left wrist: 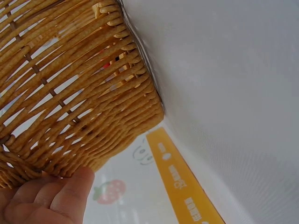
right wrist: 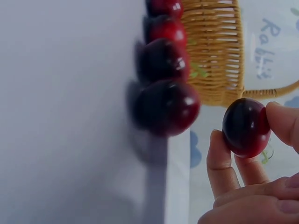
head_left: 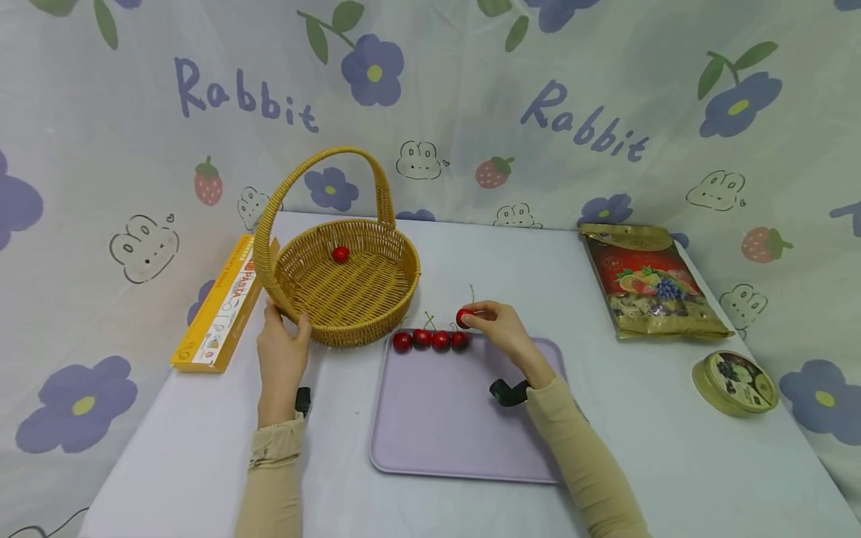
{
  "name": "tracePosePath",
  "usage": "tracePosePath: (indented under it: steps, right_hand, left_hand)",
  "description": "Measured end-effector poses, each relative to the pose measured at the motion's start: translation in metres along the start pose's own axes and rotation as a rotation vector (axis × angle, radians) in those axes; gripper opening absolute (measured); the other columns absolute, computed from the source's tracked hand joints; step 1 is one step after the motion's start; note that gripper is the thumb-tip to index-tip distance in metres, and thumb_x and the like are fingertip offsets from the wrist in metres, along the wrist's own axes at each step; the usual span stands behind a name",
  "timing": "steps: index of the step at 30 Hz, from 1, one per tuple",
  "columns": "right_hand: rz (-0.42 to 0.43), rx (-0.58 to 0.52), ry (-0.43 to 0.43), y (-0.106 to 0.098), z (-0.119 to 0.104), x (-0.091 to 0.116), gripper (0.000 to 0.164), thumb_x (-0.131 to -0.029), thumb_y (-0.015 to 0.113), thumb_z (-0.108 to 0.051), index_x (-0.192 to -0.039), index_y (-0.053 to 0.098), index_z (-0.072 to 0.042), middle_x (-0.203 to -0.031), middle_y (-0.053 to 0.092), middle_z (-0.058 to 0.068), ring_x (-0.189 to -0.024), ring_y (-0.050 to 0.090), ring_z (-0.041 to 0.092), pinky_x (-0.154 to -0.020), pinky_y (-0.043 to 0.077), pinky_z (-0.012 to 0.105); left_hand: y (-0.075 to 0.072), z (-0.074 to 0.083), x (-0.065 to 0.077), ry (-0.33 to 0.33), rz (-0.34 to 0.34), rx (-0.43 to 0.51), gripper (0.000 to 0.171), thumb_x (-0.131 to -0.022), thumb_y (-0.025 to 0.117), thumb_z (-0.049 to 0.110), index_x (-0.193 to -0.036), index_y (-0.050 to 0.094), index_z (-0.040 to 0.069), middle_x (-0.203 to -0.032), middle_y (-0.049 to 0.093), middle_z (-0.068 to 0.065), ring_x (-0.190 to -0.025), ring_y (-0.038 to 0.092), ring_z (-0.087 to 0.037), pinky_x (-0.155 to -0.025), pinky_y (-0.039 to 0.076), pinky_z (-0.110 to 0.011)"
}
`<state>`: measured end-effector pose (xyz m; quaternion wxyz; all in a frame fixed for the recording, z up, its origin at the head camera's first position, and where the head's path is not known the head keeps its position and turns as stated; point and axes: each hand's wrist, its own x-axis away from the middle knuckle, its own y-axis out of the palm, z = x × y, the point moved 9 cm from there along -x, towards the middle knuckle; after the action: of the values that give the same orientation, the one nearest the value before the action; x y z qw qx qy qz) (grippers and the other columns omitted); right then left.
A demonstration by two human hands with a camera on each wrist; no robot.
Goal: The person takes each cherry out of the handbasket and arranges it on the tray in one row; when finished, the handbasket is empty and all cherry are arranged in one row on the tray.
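Note:
A dark red cherry with a thin stem is pinched between the thumb and fingers of my right hand, above the tray's far edge. In the right wrist view the same cherry hangs clear of the row. Several cherries line the far left edge of the lilac tray. My left hand grips the near left side of the wicker basket, below the foot of its handle; in the left wrist view its fingers touch the rim. One red cherry lies inside the basket.
A yellow pasta box lies left of the basket. To the right are a red and gold fruit-printed bag and a round gold tin. A rabbit-patterned cloth hangs behind the white table.

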<state>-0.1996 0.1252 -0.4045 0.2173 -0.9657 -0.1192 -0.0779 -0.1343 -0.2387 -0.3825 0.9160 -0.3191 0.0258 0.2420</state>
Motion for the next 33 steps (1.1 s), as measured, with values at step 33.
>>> tracePosePath:
  steps: [33]
  right_hand:
    - [0.041,0.212,0.07,-0.008,0.03,0.015,0.031,-0.086,0.072,-0.032,-0.109,0.069,-0.01,-0.097,0.07,0.008,-0.086,0.057,0.018,-0.069,0.041,0.025]
  left_hand:
    - [0.001,-0.001,-0.001,0.007,-0.002,0.004,0.07,-0.099,0.048,0.025,-0.152,0.015,-0.007,-0.145,0.038,-0.035,-0.132,0.041,-0.049,-0.102,0.04,-0.061]
